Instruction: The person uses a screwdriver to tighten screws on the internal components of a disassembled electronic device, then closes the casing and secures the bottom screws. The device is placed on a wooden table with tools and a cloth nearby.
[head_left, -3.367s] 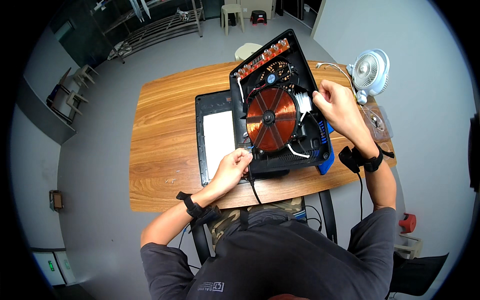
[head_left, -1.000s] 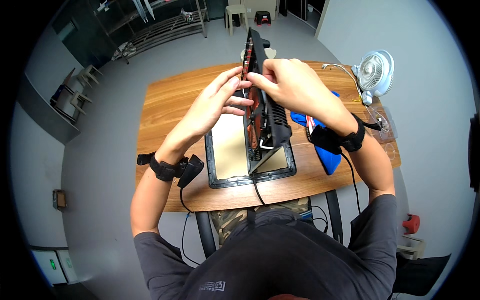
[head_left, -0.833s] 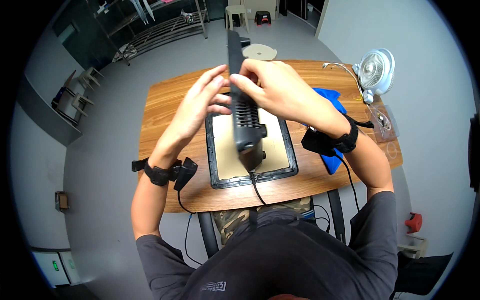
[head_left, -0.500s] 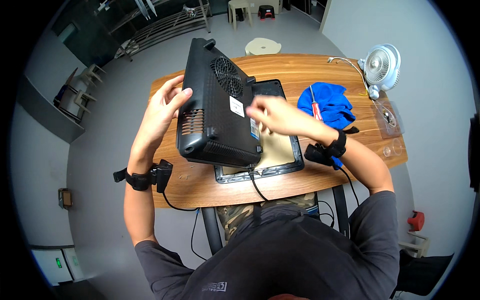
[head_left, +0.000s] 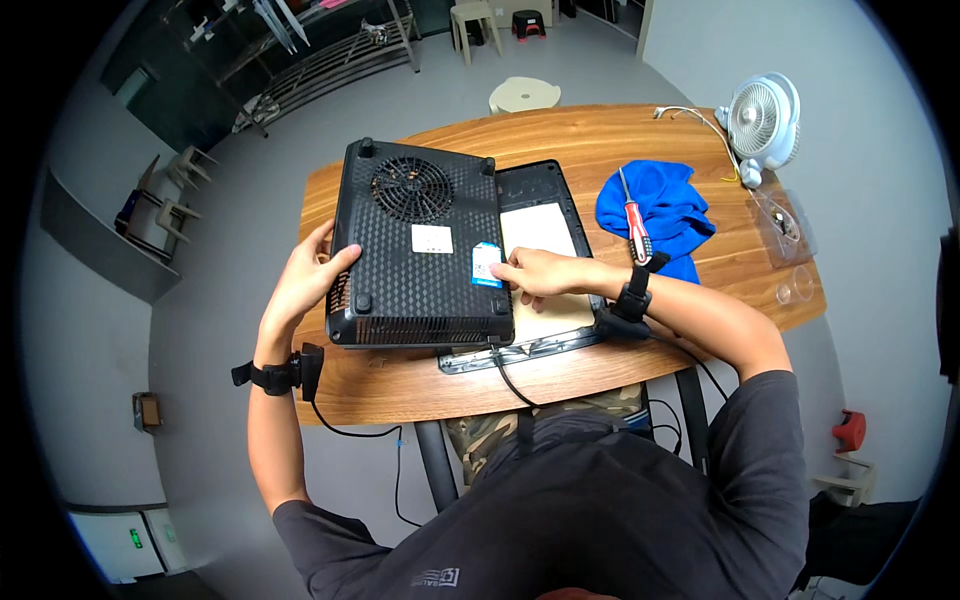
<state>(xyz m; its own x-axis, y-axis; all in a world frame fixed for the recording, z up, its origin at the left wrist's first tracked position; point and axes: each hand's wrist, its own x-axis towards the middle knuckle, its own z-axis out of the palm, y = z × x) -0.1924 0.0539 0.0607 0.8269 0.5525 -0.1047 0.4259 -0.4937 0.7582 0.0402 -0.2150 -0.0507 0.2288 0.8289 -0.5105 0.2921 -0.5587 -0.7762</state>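
A wooden table (head_left: 560,130) stands on a grey floor. On its right part lies a blue cloth (head_left: 665,205) with a red-handled screwdriver (head_left: 636,228) on top. A white fan (head_left: 762,115) stands at the far right corner, a white cable (head_left: 690,115) beside it. A clear tray (head_left: 782,225) sits near the right edge. A round stool (head_left: 524,94) stands behind the table.

The black cooker housing (head_left: 420,245) sits bottom side up, its round fan grille near the far edge, small feet at the corners, a white label and a blue-and-white sticker on the ribbed plastic. It lies partly over the dark glass top panel (head_left: 545,215), which rests flat on the desk (head_left: 560,135) beneath it, pale underside showing. A black cord trails off the near edge.
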